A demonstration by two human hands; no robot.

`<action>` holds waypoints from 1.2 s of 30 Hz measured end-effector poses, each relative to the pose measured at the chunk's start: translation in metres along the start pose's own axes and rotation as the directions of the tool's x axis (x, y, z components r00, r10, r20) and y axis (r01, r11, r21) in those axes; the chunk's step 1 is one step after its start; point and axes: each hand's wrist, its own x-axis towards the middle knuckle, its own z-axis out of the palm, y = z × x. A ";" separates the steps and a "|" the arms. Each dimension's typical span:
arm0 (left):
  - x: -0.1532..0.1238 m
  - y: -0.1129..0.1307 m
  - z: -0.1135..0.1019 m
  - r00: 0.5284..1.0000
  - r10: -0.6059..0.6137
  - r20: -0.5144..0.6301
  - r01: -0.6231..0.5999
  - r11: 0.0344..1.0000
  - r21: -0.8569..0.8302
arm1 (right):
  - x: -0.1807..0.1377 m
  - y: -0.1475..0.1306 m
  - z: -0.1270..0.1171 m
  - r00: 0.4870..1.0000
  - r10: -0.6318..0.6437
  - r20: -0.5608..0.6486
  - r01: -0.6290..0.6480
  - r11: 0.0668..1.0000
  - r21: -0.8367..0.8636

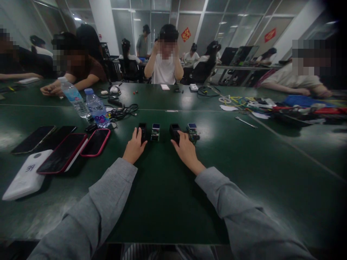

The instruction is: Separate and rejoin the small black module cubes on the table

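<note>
Two small black cases lie on the green table, each beside a small circuit board. My left hand (133, 147) has its fingers along the left black case (143, 130) and its thumb at the near right corner. Just right of that case is a green circuit board (155, 133) with a little screen. My right hand (187, 151) straddles the right black case (174, 129), thumb on the left and fingers on the right. Behind those fingers sits another circuit board (193, 133) with a screen. The hands partly hide both cases.
Phones, including a red-edged one (63, 153), and a white power bank (26, 175) lie at the left. Two water bottles (97, 110) and black cables (123, 112) are behind them. A metal tool (245, 122) and a tangled heap of cables (298, 108) lie at the right. Several people sit beyond.
</note>
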 end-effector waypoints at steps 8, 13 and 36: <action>0.003 0.026 -0.021 0.954 0.289 -0.082 -0.282 0.955 0.087 | 0.001 0.008 -0.008 0.993 -0.110 -0.044 0.108 0.993 -0.042; 0.011 0.039 -0.015 0.913 0.408 -0.021 -0.403 0.907 0.121 | 0.008 0.036 -0.020 0.974 -0.096 -0.205 0.076 0.992 -0.101; 0.011 0.010 -0.010 0.969 -0.120 -0.216 0.059 0.962 -0.268 | 0.013 0.083 -0.011 0.999 0.040 -0.033 -0.039 0.999 0.036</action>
